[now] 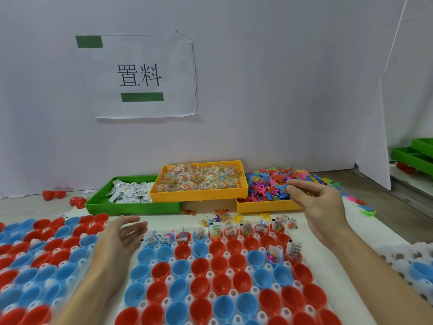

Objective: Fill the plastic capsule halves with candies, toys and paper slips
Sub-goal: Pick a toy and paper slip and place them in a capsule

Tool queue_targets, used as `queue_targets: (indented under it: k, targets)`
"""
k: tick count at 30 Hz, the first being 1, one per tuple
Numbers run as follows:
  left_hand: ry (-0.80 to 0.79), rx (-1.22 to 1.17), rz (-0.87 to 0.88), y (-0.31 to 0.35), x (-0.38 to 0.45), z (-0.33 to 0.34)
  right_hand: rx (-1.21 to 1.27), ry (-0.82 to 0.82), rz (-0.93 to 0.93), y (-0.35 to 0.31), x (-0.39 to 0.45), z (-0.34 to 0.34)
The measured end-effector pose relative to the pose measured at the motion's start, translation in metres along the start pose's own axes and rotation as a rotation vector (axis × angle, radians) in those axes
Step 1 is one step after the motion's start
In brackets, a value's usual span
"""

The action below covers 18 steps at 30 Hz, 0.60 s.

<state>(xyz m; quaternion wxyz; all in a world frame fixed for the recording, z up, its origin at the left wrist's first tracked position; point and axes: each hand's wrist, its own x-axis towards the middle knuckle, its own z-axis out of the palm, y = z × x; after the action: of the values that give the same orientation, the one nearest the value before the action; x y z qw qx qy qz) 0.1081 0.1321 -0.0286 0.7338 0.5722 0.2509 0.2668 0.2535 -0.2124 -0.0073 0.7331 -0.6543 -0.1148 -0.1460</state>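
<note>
Paper sign (143, 76) with green tape taped on white partition wall (281, 90); green trays (414, 156) stacked far right.

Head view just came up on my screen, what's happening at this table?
A person is filling red and blue capsule halves set in a white tray. The right hand pinches a blue toy over the toy tray. The left hand hovers open above the capsules. Only the far row and two halves in the next row hold items; candy tray and paper slips sit behind.
</note>
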Motion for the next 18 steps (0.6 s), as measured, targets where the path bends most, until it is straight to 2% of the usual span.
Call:
queue_targets:
  k: [5, 13, 18]
  targets:
    - [-0.001, 0.001, 0.002, -0.001, 0.001, -0.001, -0.148, -0.204, -0.096, -0.028, -0.014, 0.009]
    - [0.003, 0.007, -0.002, -0.001, 0.002, 0.0, -0.577, -0.644, -0.172, -0.061, -0.043, 0.022]
    - [0.011, 0.009, -0.001, -0.001, 0.002, -0.001, -0.723, -0.779, -0.159, -0.063, -0.05, 0.029]
